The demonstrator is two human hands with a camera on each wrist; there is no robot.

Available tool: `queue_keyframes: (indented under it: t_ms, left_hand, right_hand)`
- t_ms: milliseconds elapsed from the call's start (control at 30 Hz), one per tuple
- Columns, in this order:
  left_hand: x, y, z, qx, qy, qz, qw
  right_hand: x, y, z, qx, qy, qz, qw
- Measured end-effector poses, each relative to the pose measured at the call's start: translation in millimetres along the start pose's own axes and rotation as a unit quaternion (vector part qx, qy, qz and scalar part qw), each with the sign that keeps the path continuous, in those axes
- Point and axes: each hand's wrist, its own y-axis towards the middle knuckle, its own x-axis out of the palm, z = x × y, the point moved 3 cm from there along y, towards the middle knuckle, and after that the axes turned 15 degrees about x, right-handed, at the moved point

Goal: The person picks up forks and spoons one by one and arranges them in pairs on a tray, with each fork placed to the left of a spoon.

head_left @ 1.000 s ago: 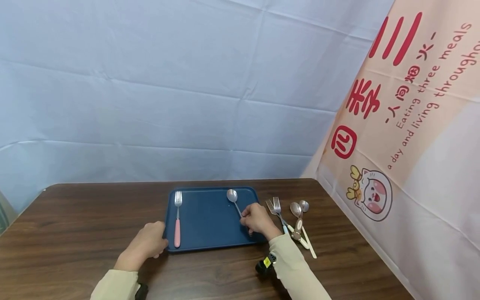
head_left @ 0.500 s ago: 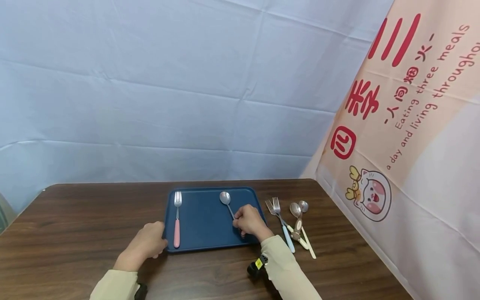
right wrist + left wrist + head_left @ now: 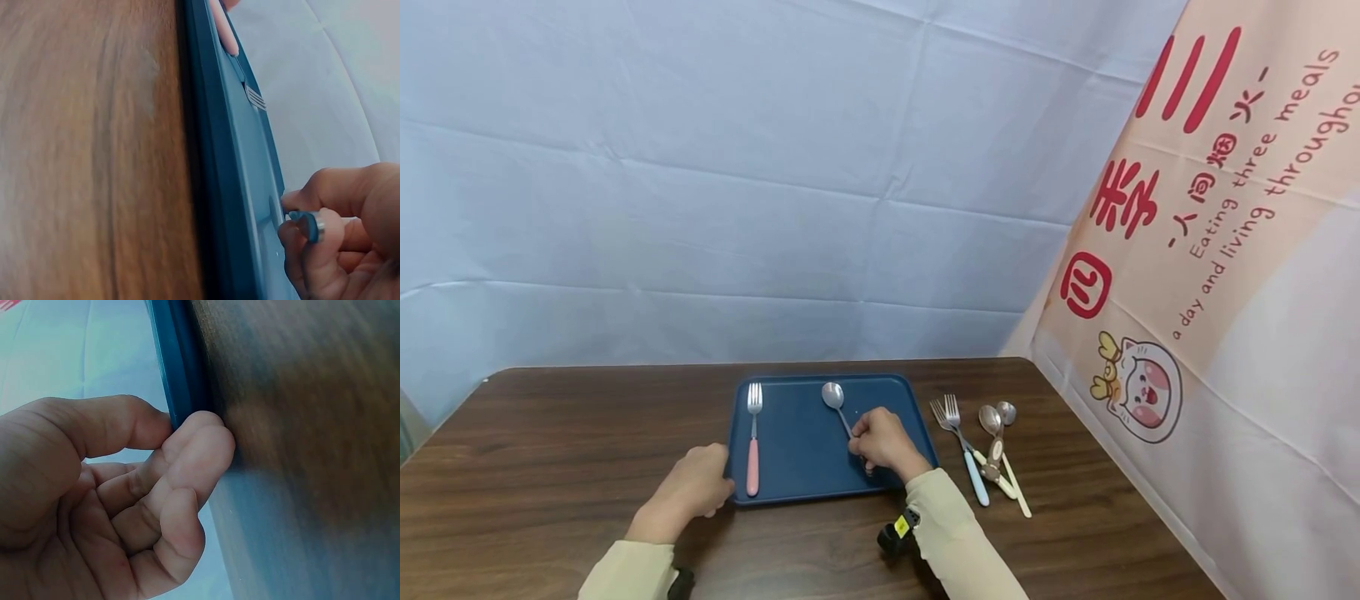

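A dark blue tray (image 3: 801,454) lies on the wooden table. My left hand (image 3: 694,482) is at its near left corner; in the left wrist view the thumb and curled fingers (image 3: 200,444) pinch the tray's edge. Between thumb and fingers, my right hand (image 3: 882,442) grips the handle of a metal spoon (image 3: 832,395) over the tray's middle. The spoon's bowl points away, and the hand covers most of its handle; the handle's end (image 3: 310,226) shows in the right wrist view. A fork with a pink handle (image 3: 753,467) lies along the tray's left side.
Right of the tray are a fork with a light blue handle (image 3: 976,479), another fork, and two spoons, one with a brown bear figure (image 3: 992,471) on it. Behind the table hangs a pale cloth (image 3: 760,208); a printed cloth (image 3: 1150,392) hangs on the right.
My right hand has carried the spoon leftward over the tray, from its right side to near the middle. The left hand stays at the tray's corner.
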Motion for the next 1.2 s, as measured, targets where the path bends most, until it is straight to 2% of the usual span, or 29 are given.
queue_keyframes:
  t_ms: [367,1000,1200]
  left_hand:
    - [0.2,0.2,-0.8,-0.001,0.001,-0.002,1.0]
    - [-0.7,0.5,-2.9,-0.002,-0.005,0.0,1.0]
    - [0.5,0.0,-3.2,-0.003,-0.006,0.0,1.0]
  right_hand:
    - [14,-1.0,-8,0.022,0.015,-0.019,0.9995]
    - [47,2.4,-34,0.002,0.016,-0.028,0.9995]
    - [56,4.8,-37,0.013,0.036,-0.037,0.9986]
